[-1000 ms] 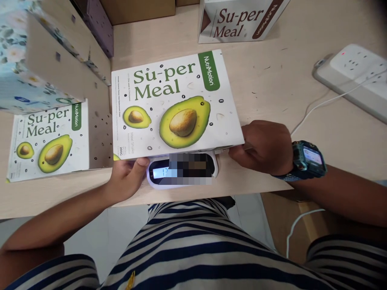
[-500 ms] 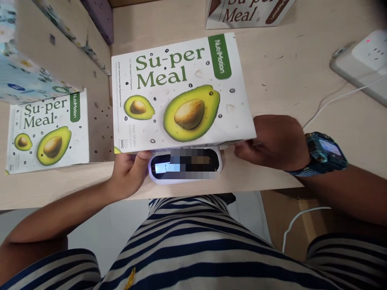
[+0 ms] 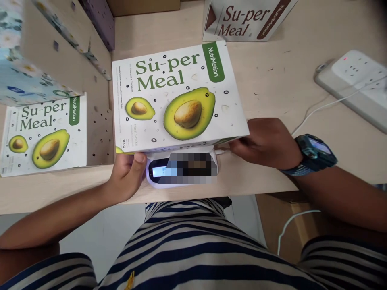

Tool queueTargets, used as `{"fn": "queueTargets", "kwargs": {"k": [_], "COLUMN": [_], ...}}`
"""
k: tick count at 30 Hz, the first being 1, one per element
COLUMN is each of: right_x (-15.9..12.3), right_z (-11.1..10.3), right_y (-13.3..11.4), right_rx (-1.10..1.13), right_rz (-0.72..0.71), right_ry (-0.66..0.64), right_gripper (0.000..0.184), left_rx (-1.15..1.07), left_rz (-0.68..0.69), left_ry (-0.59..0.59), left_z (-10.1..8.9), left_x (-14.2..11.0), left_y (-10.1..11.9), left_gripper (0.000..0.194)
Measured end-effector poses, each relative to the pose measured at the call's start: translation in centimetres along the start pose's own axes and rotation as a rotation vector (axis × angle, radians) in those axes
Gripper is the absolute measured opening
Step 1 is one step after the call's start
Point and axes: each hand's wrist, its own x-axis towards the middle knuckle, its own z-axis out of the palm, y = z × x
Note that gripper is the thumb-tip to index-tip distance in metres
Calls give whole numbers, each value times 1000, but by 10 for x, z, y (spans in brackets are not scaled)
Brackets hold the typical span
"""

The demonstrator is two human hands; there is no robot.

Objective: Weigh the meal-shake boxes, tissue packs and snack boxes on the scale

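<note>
A white "Su-per Meal" box with avocado pictures (image 3: 178, 96) lies flat over a small white scale (image 3: 181, 171), whose lit display shows at the near edge. My left hand (image 3: 128, 175) grips the box's near left corner, thumb on its edge. On the other side, my right hand (image 3: 269, 143), with a blue watch on the wrist, holds the near right corner, its fingers tucked under the box. I cannot tell whether the box rests on the scale or hovers just above it.
A second avocado box (image 3: 44, 135) lies at the left on the pale wooden table (image 3: 272, 84). A brown-labelled "Su-per Meal" box (image 3: 248, 18) stands behind. A floral carton (image 3: 39, 52) sits far left. A white power strip (image 3: 356, 86) with a cable lies at right.
The box rose and tipped slightly half a second ago, then came back down towards the scale. Both hands have kept their hold on its near corners.
</note>
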Motion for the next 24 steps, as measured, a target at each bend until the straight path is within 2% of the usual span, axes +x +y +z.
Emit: {"fn": "queueTargets", "kwargs": {"k": [3,7,12,16,18,21,24], "right_x": [4,8,12,17,22,31,41], "right_z": [7,4,0,1,-2,-7,-9], "right_y": [7,9,17,30,33,32,27], "right_rx": [-40,-103,-28,56,174,480,821], "right_rz": [91,168,288,306,320,337,367], "right_ry": [-2,26,97,217,293,389,366], "right_gripper": [26,29,27,32,37,52,81], "left_rx": [-44,-83,-89,-18,7,-5,-22], "left_rz": [22,34,12,58,68,106,130], "left_ry": [-30,-48,-55,-81,-67,-42,71], "left_z": [2,4,3,0,-1,-2,-8], "left_x": [1,2,6,13,16,24,37], "left_y": [1,0,-4,-5,-5,-5,-3], "left_gripper": [59,55,45,43,49,66,83]}}
